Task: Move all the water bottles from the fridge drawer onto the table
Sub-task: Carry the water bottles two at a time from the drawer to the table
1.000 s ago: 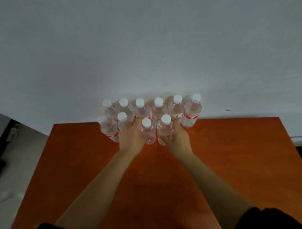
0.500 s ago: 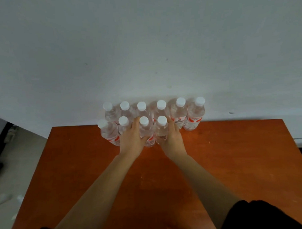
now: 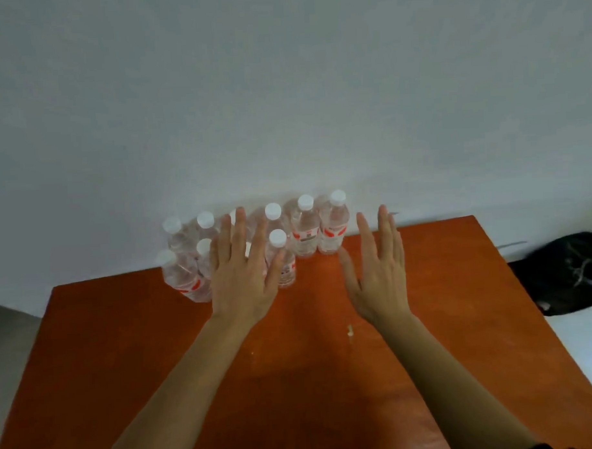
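Several clear water bottles (image 3: 305, 230) with white caps and red labels stand upright in two rows at the far edge of the orange-brown table (image 3: 124, 348), against the white wall. My left hand (image 3: 244, 276) hovers flat, fingers spread, in front of the front row and hides part of it. My right hand (image 3: 378, 271) is also flat and spread, to the right of the bottles and apart from them. Neither hand holds anything. The fridge drawer is not in view.
A black bag (image 3: 571, 275) lies on the floor past the table's right edge. Grey floor (image 3: 6, 335) shows at the left of the table. A small pale fleck (image 3: 350, 330) marks the tabletop near my right wrist.
Both hands have let go of the two front bottles and drawn back with fingers spread. The right hand has shifted to the right, away from the bottles. The view has tilted.
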### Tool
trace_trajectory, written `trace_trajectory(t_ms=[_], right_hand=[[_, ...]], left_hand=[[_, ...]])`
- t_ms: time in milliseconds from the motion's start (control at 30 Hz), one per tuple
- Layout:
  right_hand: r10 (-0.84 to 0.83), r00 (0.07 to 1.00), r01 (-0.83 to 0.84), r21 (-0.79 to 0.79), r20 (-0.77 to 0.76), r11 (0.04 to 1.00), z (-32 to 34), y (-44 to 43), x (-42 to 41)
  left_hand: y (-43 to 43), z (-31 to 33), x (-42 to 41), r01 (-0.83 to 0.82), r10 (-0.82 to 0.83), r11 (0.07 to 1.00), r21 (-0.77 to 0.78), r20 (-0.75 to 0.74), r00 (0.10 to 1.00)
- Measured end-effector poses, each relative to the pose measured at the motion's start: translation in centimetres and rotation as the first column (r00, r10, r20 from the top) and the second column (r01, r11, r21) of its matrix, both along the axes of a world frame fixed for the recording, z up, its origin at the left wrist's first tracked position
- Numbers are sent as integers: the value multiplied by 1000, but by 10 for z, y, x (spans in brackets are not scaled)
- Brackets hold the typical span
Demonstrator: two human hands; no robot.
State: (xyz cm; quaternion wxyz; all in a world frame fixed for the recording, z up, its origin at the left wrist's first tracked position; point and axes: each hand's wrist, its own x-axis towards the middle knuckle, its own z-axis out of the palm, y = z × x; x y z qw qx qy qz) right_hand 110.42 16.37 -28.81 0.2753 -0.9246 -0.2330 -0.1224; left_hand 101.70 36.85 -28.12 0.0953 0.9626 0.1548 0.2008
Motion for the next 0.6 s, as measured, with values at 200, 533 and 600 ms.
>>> trace_trajectory(t_ms=[200,533,600], right_hand=[[-226,969,230,-33,104,973,21,-101,-23],[-601,780,600,69,174,797,77,-335,-139],[-666,724,663,87,180,744,81,-390,-179]], left_hand=[[-90,22,22,146,-147,989,-10,-52,988],[-330,86,-15,507,-506,862,-6,26,862],[-388,92,-37,574,-574,818,-17,24,818]])
